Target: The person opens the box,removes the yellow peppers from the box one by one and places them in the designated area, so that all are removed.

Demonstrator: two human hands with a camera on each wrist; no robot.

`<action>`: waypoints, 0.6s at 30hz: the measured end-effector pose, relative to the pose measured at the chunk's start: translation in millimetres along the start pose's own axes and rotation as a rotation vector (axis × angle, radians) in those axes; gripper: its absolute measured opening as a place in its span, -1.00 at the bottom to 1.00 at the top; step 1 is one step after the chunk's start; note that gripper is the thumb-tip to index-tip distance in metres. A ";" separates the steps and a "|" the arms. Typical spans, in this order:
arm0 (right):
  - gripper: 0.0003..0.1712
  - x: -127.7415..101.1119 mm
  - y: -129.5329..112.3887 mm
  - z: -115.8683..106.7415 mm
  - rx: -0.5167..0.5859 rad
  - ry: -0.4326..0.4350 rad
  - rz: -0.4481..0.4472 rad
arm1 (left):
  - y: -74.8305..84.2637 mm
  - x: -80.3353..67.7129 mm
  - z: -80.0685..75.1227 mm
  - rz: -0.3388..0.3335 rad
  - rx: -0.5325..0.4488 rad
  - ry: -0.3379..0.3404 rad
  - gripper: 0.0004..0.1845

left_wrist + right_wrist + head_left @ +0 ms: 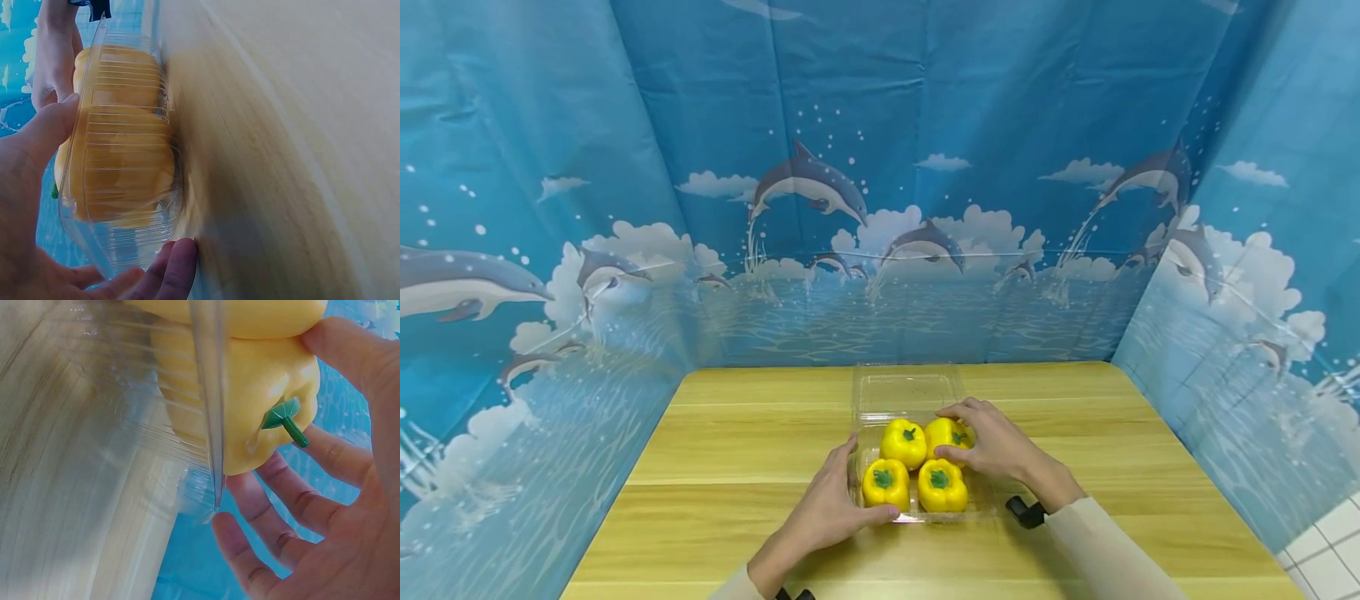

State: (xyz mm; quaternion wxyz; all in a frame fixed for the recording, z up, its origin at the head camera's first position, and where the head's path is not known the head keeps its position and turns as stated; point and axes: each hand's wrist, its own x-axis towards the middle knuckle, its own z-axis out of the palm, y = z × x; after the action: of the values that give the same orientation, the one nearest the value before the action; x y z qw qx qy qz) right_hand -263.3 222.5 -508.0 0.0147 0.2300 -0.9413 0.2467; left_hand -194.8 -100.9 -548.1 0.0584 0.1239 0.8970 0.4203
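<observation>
four yellow peppers [913, 463] sit in a clear tray [981, 510] on the table [730, 467]; left hand [827, 508] braces its side, fingers [178, 269] spread; right hand [996, 446] pinches the far-right pepper [262, 400]; seating it seems underway; closing the lid [904, 390] needs both hands free.

right hand [337, 506]: thumb and fingers around yellow pepper [262, 406], green stem facing palm | pepper sits in clear plastic tray [209, 394] | tray on wooden table [69, 487]
</observation>
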 end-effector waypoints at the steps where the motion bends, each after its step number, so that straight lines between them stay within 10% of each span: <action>1: -0.25 -0.3 0.1 -0.3 0.001 0.002 0.000 | -0.1 0.2 0.4 -0.003 0.000 0.000 0.51; 18: -0.28 1.1 -1.7 -5.4 0.050 0.050 -0.006 | 0.2 1.9 -0.1 0.000 -0.002 0.004 0.51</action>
State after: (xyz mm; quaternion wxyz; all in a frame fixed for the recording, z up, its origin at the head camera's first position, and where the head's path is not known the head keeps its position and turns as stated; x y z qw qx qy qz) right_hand -264.1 223.3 -502.3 0.0333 0.2266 -0.9336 0.2757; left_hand -196.6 -100.3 -547.8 0.0569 0.1230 0.8966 0.4216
